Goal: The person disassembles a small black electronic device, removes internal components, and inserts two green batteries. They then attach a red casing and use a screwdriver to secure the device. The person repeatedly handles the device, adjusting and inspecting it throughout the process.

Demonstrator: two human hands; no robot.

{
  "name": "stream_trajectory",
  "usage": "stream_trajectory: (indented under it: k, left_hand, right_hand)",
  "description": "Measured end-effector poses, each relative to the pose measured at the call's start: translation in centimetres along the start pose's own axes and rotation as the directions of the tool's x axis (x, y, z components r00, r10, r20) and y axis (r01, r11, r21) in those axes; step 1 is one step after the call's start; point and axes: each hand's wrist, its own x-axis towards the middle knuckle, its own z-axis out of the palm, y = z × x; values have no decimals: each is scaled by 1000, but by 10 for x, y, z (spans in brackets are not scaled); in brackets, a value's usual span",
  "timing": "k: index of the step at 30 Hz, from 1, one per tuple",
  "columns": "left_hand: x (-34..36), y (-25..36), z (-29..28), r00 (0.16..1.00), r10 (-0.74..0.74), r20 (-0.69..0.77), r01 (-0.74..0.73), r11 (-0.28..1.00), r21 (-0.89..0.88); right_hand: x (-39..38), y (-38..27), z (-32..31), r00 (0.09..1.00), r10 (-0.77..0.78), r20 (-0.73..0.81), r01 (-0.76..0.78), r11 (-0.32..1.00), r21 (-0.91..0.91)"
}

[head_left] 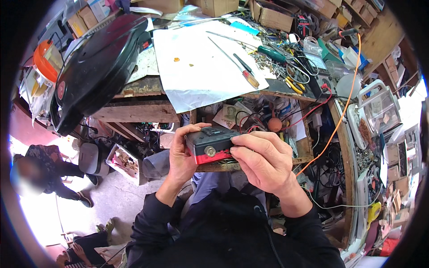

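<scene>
A small black and red box-shaped device (206, 140) with a round metal fitting on its near side is held up in front of my body, before the bench edge. My left hand (180, 151) wraps round its left end, fingers over the top. At the right end, my right hand (264, 161) pinches the device's edge between thumb and fingertips; whether something small is also between them is hidden. On the bench beyond lies a white sheet (192, 67) with a screwdriver (248, 77) on it.
An open drawer (308, 147) of wires sits below the bench. An orange cable (346, 105) runs down the right side. A large black device (100, 67) stands at the bench's left. Pliers (292, 82) lie at the right. Two people are at the lower left.
</scene>
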Motion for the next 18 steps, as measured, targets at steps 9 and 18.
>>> stream_trajectory:
  k: [9,18]
  left_hand:
    - [-1,0,0,999,-40,-18,41,999,8]
    - [-1,4,1,998,-55,8,55,998,5]
  right_hand:
    - [5,2,-1,1000,-3,23,3,1000,-19]
    - [2,2,0,1000,25,4,-25,1000,6]
